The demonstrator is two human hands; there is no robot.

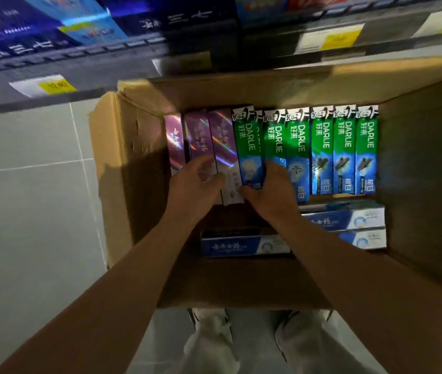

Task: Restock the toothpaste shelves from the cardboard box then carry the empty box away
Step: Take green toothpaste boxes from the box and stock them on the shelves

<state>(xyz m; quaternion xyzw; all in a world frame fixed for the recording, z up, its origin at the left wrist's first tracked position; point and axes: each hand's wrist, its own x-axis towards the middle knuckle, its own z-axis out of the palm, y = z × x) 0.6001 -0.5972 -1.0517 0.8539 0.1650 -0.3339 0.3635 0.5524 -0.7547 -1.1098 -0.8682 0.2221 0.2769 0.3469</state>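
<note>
An open cardboard box [122,168] stands on the floor below me, holding rows of toothpaste cartons. Three purple holographic cartons [201,133] lie at the left, several green-and-blue Darlie cartons [322,147] to their right. Blue-and-white cartons [241,245] lie crosswise at the near end. My left hand [195,187] reaches in with fingers curled over the purple cartons' near ends. My right hand [271,190] pinches the near end of the leftmost green carton [249,149], thumb on one side and fingers on the other.
Store shelves [106,49] with dark blue product boxes and yellow price labels [52,86] run along the far side, blurred. Grey tiled floor [25,198] lies to the left of the box. My legs and shoes [214,333] stand at the box's near edge.
</note>
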